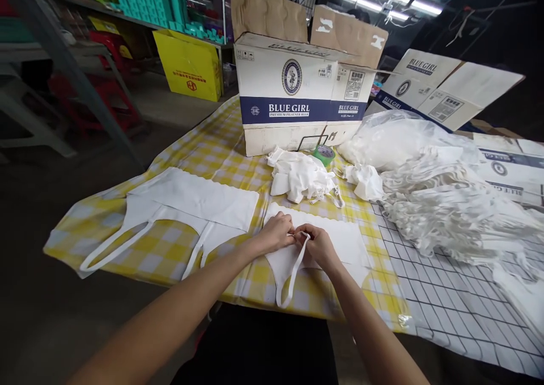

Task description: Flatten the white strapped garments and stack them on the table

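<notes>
The right hand [317, 244] pinches the white strap [298, 266], while the left hand [278, 232] has its fingers curled just beside that pinch; whether they also grip fabric cannot be told. The white top [342, 242] lies spread on the tabletop [204, 152] beneath both hands, its strap looping from the right hand toward the person. Good handling here probably means a light, steady pinch, the strap kept untwisted, and the fabric under the left hand kept from rucking.
</notes>
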{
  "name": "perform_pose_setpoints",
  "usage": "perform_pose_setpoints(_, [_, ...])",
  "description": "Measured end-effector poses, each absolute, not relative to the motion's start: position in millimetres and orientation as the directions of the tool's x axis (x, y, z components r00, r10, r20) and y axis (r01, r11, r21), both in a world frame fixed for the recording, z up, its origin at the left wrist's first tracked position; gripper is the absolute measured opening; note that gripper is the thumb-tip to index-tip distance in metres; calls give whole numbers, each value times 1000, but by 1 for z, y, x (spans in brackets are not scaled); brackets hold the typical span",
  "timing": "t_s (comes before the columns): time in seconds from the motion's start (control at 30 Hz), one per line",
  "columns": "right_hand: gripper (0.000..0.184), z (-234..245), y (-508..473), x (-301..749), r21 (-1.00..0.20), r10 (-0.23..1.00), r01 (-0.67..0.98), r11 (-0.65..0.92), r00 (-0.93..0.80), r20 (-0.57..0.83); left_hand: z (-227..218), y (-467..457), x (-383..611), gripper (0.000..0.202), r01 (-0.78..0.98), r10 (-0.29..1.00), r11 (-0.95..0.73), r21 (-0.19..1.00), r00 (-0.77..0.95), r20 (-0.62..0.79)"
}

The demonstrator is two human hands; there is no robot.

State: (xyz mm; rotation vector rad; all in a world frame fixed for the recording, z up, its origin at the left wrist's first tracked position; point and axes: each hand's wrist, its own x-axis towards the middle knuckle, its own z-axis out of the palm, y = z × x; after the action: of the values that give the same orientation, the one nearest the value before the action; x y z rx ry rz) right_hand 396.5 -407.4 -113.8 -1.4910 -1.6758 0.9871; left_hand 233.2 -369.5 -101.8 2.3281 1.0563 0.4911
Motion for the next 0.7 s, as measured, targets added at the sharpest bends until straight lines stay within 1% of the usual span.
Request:
perform_pose_setpoints(0.2, [21, -109, -410, 396, -788, 990, 599, 140, -111, 91, -104, -369, 233, 25, 585, 791, -520, 622, 604, 93])
perform_pose_setpoints(0.37, [22, -105, -409, 396, -722, 992, 681, 124, -94, 83, -108, -370, 234, 26, 578, 781, -549, 603, 611, 125])
perform_pose_setpoints(0.5, [23, -105, -408, 397, -693, 984, 699, 175, -126, 122, -109, -372, 234, 19, 582, 785, -551, 597, 604, 136])
perform_pose_setpoints(0.7, [24, -105, -409, 399, -672, 961, 687, 277, -207, 184, -108, -371, 234, 20, 581, 788, -538, 611, 604, 120])
